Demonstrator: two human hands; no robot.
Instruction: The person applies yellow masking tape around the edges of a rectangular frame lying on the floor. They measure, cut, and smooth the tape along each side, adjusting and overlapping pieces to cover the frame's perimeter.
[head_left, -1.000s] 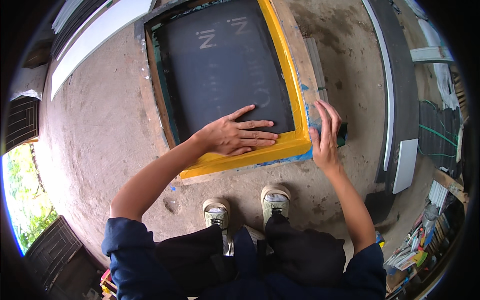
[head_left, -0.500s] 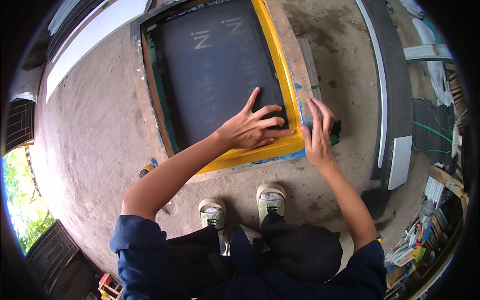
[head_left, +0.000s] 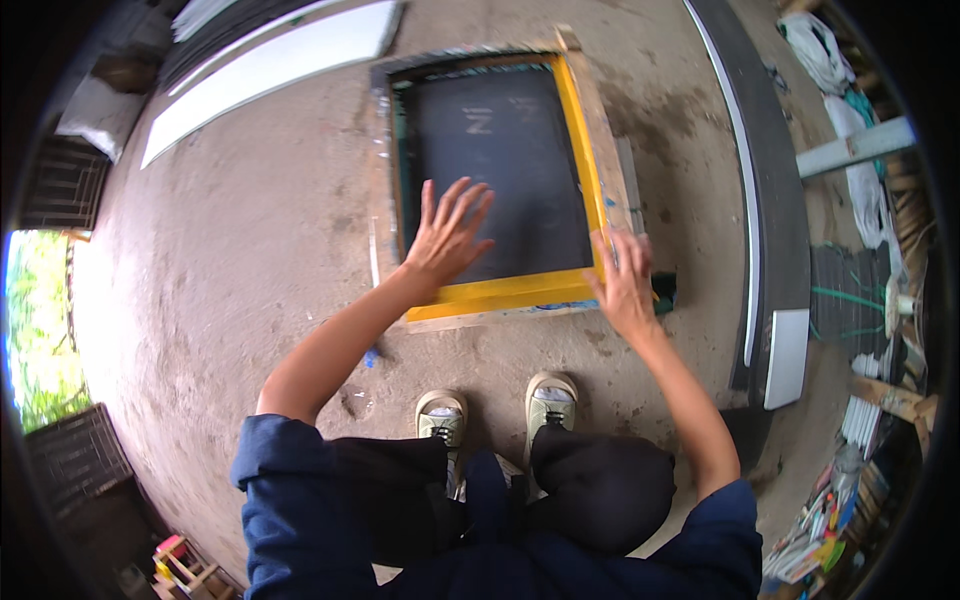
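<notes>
A wooden frame [head_left: 384, 160] lies on the floor in front of me, holding a dark screen [head_left: 520, 180] with faint pale lettering. Yellow tape [head_left: 515, 291] runs along its right and near inner edges. My left hand [head_left: 447, 238] is over the near left part of the screen, fingers spread, holding nothing. I cannot tell whether it touches. At the near right corner is my right hand [head_left: 624, 285], a little blurred, its fingers bent and apart with nothing visible in them. A dark green object [head_left: 664, 290] shows partly behind this hand; its kind is unclear.
A long white board [head_left: 270, 80] lies at the far left. Dark boards [head_left: 778, 200] stretch along the right, with a small white panel [head_left: 787, 358] near them. My shoes [head_left: 551, 402] are just short of the frame. Clutter [head_left: 835, 520] fills the near right edge.
My left hand has shifted from the taped near right corner toward the left and spread its fingers. My right hand stays by that corner. The view has shifted, showing the whole frame smaller.
</notes>
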